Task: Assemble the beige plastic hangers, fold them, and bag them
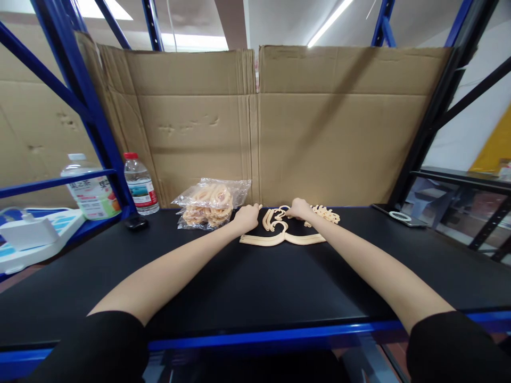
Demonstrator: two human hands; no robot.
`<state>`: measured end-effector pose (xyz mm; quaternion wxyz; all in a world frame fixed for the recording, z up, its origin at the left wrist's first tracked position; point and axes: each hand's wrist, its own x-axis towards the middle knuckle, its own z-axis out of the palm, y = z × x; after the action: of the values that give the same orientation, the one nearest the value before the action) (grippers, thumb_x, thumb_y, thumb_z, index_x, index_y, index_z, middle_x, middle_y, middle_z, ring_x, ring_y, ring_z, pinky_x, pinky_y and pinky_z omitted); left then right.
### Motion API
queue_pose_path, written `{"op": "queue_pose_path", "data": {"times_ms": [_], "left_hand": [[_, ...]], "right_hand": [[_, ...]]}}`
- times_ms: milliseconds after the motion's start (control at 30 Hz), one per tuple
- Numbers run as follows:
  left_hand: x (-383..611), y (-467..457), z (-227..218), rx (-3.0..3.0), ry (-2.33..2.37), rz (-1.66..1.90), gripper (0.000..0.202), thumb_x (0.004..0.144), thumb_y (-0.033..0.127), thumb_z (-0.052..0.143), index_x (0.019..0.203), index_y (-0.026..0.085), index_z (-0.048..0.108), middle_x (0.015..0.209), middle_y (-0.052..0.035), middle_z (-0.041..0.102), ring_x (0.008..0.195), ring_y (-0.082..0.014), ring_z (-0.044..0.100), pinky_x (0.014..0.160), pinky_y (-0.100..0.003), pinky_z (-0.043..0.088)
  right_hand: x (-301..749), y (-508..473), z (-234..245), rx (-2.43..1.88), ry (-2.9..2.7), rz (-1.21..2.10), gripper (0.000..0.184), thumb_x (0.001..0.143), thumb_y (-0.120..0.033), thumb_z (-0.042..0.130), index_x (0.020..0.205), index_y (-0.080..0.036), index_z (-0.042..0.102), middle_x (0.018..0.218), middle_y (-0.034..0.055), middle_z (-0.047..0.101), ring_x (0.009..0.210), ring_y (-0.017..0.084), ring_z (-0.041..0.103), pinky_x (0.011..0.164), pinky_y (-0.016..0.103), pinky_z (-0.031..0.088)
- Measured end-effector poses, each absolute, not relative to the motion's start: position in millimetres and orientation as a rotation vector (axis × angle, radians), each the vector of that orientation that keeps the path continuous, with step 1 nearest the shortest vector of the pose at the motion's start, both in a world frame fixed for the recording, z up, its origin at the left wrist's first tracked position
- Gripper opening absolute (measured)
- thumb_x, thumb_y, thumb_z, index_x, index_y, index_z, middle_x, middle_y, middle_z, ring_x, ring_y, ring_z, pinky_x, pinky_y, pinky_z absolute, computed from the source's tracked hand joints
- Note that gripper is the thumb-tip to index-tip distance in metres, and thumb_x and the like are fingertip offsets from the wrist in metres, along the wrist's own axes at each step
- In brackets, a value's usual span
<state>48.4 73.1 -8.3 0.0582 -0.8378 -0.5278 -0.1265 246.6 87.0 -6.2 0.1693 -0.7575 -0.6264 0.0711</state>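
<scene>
A cream plastic clothes hanger (265, 241) lies on the black tabletop, its hook toward the back. Behind it are more cream hanger pieces (268, 219), with curved arms and hooks. At their left side is my left hand (246, 217), its fingers closed; a small pale tip shows by the fingers, but what they hold is hidden. My right hand (300, 209) is closed, fingertips pinched on a cream hanger hook (283, 209) at the right of the pieces. Just beyond my right wrist lies a heap of wavy cream pieces (327, 214).
Clear plastic bags of cream pieces (209, 205) lie left of my left hand. A red-capped bottle (140, 183), a black mouse-like object (136, 222) and a large jug (91, 189) stand farther left. A phone-like slab (413, 221) with a white ring (400, 216) lies right. Cardboard (351, 127) walls the back.
</scene>
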Motion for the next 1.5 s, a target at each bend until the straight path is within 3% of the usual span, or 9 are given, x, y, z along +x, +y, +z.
{"op": "queue_pose_path", "data": {"times_ms": [200, 300, 367, 500, 600, 833, 1100, 1333, 1500], "left_hand": [[40.0, 36.9, -2.0, -2.644, -1.4, -0.678, 0.044, 0.079, 0.005, 0.045, 0.121, 0.018, 0.047, 0.098, -0.0091, 0.064, 0.093, -0.0226, 0.064, 0.081, -0.034, 0.049], [31.1, 9.1, -3.9, -2.957, -1.377, -1.175, 0.051, 0.079, 0.009, 0.05, 0.128, 0.02, 0.04, 0.089, -0.0036, 0.061, 0.066, -0.0148, 0.064, 0.063, -0.028, 0.053], [24.5, -8.7, -7.7, -3.114, -1.526, -1.59, 0.046, 0.078, 0.014, 0.055, 0.122, 0.015, 0.043, 0.084, -0.0028, 0.059, 0.055, -0.0122, 0.061, 0.054, -0.027, 0.053], [15.3, -35.4, -18.8, -3.247, -1.682, -2.028, 0.029, 0.075, 0.026, 0.069, 0.096, 0.012, 0.055, 0.08, -0.0038, 0.062, 0.065, -0.0133, 0.063, 0.064, -0.028, 0.055], [13.3, -44.8, -25.9, -3.268, -1.682, -2.229, 0.03, 0.071, 0.032, 0.074, 0.081, 0.012, 0.055, 0.079, -0.0035, 0.062, 0.072, -0.0144, 0.064, 0.071, -0.03, 0.055], [7.7, -47.3, -25.8, -3.239, -1.355, -2.028, 0.026, 0.071, 0.031, 0.073, 0.08, 0.014, 0.055, 0.079, -0.002, 0.061, 0.073, -0.0148, 0.062, 0.073, -0.029, 0.052], [5.6, -45.0, -30.6, -3.218, -1.307, -1.873, 0.018, 0.074, 0.029, 0.07, 0.077, 0.015, 0.058, 0.077, -0.0004, 0.06, 0.074, -0.0144, 0.06, 0.07, -0.027, 0.051], [8.1, -50.0, -29.8, -3.305, -1.345, -1.784, 0.019, 0.073, 0.03, 0.069, 0.077, 0.016, 0.058, 0.078, -0.0009, 0.061, 0.074, -0.0154, 0.061, 0.071, -0.029, 0.053], [8.7, -51.8, -30.5, -3.315, -1.283, -1.741, 0.015, 0.073, 0.027, 0.069, 0.076, 0.015, 0.06, 0.079, -0.0017, 0.06, 0.072, -0.0141, 0.059, 0.066, -0.026, 0.051]], "right_hand": [[258.7, 69.3, 15.3, -1.975, -1.601, 0.328, 0.012, 0.07, -0.022, 0.065, 0.07, -0.01, 0.066, 0.062, 0.0124, 0.065, 0.069, 0.023, 0.066, 0.063, 0.03, 0.052], [258.5, 42.4, 21.1, -1.792, -1.599, 0.486, 0.013, 0.08, -0.025, 0.058, 0.081, -0.013, 0.063, 0.068, 0.0083, 0.066, 0.062, 0.015, 0.064, 0.06, 0.025, 0.053], [253.9, 19.5, 18.1, -1.619, -1.607, 0.642, 0.012, 0.084, -0.027, 0.056, 0.088, -0.016, 0.059, 0.075, 0.005, 0.066, 0.064, 0.011, 0.063, 0.063, 0.023, 0.054], [237.4, -24.2, -1.3, -0.999, -1.464, 1.22, 0.025, 0.072, -0.03, 0.073, 0.082, -0.018, 0.054, 0.076, 0.0013, 0.064, 0.07, 0.013, 0.065, 0.069, 0.028, 0.055], [225.3, -44.1, -14.5, -0.852, -1.422, 1.377, 0.032, 0.062, -0.03, 0.08, 0.078, -0.017, 0.056, 0.076, 0.0008, 0.063, 0.076, 0.016, 0.066, 0.072, 0.031, 0.054], [225.6, -54.7, -12.9, -0.879, -1.518, 1.403, 0.024, 0.065, -0.029, 0.079, 0.077, -0.015, 0.064, 0.087, 0.0028, 0.064, 0.081, 0.013, 0.061, 0.081, 0.029, 0.051], [227.0, -59.8, -13.5, -0.892, -1.424, 1.668, 0.026, 0.071, -0.031, 0.076, 0.084, -0.014, 0.062, 0.097, 0.0073, 0.063, 0.099, 0.02, 0.06, 0.086, 0.036, 0.052], [225.6, -60.5, -18.0, -0.89, -1.484, 1.688, 0.029, 0.075, -0.035, 0.073, 0.085, -0.014, 0.057, 0.1, 0.0107, 0.066, 0.087, 0.021, 0.067, 0.072, 0.031, 0.055], [222.1, -59.7, -24.1, -0.937, -1.481, 1.654, 0.03, 0.072, -0.035, 0.075, 0.078, -0.014, 0.056, 0.078, 0.0064, 0.067, 0.072, 0.017, 0.068, 0.068, 0.028, 0.055]]}}
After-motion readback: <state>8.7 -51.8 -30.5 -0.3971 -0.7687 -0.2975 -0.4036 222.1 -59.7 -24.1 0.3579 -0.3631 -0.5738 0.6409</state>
